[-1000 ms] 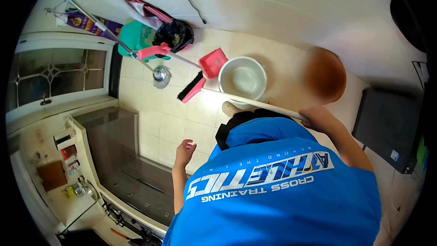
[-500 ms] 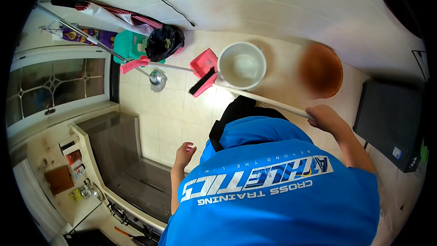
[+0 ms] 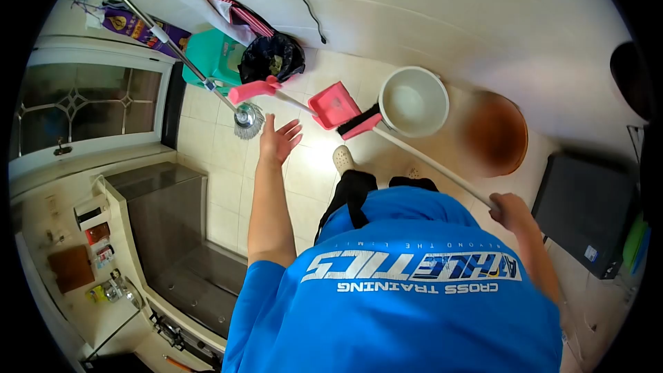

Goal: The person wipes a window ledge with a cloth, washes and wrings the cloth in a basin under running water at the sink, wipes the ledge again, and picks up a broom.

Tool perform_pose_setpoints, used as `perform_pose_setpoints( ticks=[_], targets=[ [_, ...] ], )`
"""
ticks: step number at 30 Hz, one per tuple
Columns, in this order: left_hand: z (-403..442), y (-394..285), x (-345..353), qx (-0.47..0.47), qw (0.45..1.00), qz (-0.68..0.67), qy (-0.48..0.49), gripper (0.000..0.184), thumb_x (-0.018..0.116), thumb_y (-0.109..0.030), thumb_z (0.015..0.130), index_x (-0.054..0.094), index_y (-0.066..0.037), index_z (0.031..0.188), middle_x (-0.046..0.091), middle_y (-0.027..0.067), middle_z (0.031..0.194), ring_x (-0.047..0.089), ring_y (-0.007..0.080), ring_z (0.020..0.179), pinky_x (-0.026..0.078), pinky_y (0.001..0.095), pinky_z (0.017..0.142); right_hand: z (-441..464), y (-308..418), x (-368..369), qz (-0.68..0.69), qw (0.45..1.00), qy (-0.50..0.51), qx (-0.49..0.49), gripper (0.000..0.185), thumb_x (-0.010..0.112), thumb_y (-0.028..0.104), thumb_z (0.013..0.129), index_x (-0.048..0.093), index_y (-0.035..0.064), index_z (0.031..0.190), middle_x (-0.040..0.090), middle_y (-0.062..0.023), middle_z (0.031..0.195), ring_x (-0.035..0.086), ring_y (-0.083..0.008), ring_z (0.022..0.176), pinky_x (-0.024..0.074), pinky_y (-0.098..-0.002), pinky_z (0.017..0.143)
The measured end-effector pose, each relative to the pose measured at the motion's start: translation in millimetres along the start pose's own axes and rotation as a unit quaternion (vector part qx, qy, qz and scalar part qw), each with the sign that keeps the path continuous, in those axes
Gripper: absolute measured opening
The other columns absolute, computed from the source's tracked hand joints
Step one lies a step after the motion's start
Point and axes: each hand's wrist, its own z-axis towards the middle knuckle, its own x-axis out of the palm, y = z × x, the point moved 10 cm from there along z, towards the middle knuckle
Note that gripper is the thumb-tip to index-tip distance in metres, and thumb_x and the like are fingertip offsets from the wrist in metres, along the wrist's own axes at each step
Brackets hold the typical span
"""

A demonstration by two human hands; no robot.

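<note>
My right hand is closed round the upper end of a pale broom handle, right of my blue shirt. The pink broom head with black bristles lies at the edge of a pink dustpan on the floor. From the dustpan a light stick rises to a pink grip. My left hand is stretched forward, empty, its fingers apart, below that grip and near the mop head. A white bucket stands just right of the broom head.
A brown round container is right of the bucket. Further right is a dark grey box. A bin with a black bag and a green bin stand by the wall. A counter runs along the left.
My left hand has reached forward from beside my body, its fingers spreading. The broom head has come against the dustpan's edge. In view, the bucket and my right hand have shifted right.
</note>
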Motion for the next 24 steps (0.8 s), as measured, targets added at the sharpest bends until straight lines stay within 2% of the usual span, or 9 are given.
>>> perform_pose_setpoints(
  ticks=[5,9,10,14,16,18,19,22,24],
  targets=[
    [39.5,-24.2,52.2,-0.059,0.988,-0.039,0.141,0.068,0.038,-0.065,0.086,0.018,-0.027,0.139,0.052,0.0245,0.114,0.057,0.0338,0.100,0.051,0.0387,0.078,28.2,61.1,-4.4,0.022,0.999,0.004,0.048,0.023,0.065,0.017,0.072,0.059,0.0067,0.092,0.062,-0.0166,0.080,0.059,-0.0352,0.080,0.0464,-0.0433,0.072],
    [44.9,-36.6,53.6,-0.114,0.954,-0.227,0.158,0.045,0.048,-0.045,0.090,0.047,-0.012,0.121,0.055,0.0181,0.108,0.061,0.0306,0.097,0.054,0.0328,0.066,33.4,99.1,-11.0,0.017,0.996,0.017,0.085,0.027,0.066,0.018,0.073,0.060,0.0067,0.097,0.063,-0.0169,0.082,0.059,-0.0352,0.081,0.0466,-0.0427,0.073],
    [33.5,-48.1,53.2,-0.074,0.961,-0.231,0.136,0.030,0.056,-0.033,0.089,0.055,-0.006,0.101,0.056,0.0108,0.093,0.061,0.0232,0.085,0.053,0.0287,0.063,33.1,105.4,-12.0,0.018,0.995,0.020,0.095,0.028,0.066,0.015,0.073,0.060,0.0048,0.099,0.063,-0.0177,0.083,0.059,-0.0357,0.082,0.0467,-0.0419,0.073],
    [43.5,-38.3,18.9,-0.126,0.911,-0.388,0.062,0.015,0.065,-0.013,0.079,0.054,-0.006,0.084,0.045,0.0034,0.073,0.046,0.0127,0.061,0.050,0.0241,0.058,31.0,121.5,-14.4,0.024,0.993,0.006,0.113,0.028,0.066,0.017,0.073,0.060,0.0048,0.097,0.063,-0.0180,0.084,0.059,-0.0361,0.083,0.0464,-0.0430,0.073],
    [35.9,-40.3,-23.2,-0.113,0.918,-0.375,0.068,0.015,0.060,-0.012,0.080,0.050,0.000,0.083,0.053,0.0105,0.076,0.051,0.0140,0.059,0.048,0.0230,0.051,32.0,130.3,-5.0,0.043,0.991,-0.006,0.123,0.027,0.066,0.015,0.073,0.059,0.0043,0.097,0.062,-0.0189,0.084,0.058,-0.0368,0.083,0.0462,-0.0434,0.073],
    [13.9,-34.8,-59.0,-0.125,0.904,-0.405,0.051,0.015,0.057,-0.013,0.082,0.049,-0.004,0.074,0.053,0.0074,0.065,0.049,0.0142,0.051,0.045,0.0222,0.047,32.5,128.8,2.9,0.062,0.990,-0.018,0.126,0.027,0.066,0.014,0.073,0.059,0.0038,0.097,0.062,-0.0198,0.084,0.058,-0.0376,0.083,0.0460,-0.0437,0.073],
    [0.0,-39.6,-74.0,-0.087,0.934,-0.335,0.084,0.019,0.056,-0.015,0.083,0.047,-0.006,0.069,0.051,0.0048,0.060,0.049,0.0136,0.051,0.042,0.0223,0.044,37.5,130.8,7.4,0.079,0.990,-0.033,0.114,0.029,0.066,0.013,0.073,0.058,0.0036,0.099,0.062,-0.0206,0.085,0.058,-0.0382,0.083,0.0458,-0.0439,0.073],
    [-40.4,-24.5,-121.4,-0.124,0.906,-0.403,0.028,0.019,0.058,-0.010,0.082,0.043,0.003,0.085,0.045,0.0063,0.070,0.045,0.0112,0.057,0.040,0.0175,0.044,69.6,132.0,30.2,0.119,0.987,-0.058,0.086,0.032,0.066,0.013,0.073,0.056,0.0033,0.102,0.061,-0.0220,0.088,0.058,-0.0386,0.083,0.0458,-0.0438,0.072],
    [-62.3,-19.7,-137.9,-0.130,0.907,-0.400,-0.029,0.018,0.057,-0.010,0.083,0.044,0.004,0.084,0.046,0.0060,0.071,0.044,0.0108,0.057,0.040,0.0170,0.044,96.7,135.8,34.6,0.177,0.979,-0.055,0.086,0.036,0.065,0.014,0.075,0.054,0.0037,0.107,0.060,-0.0224,0.091,0.058,-0.0376,0.084,0.0458,-0.0432,0.073]
  ],
)
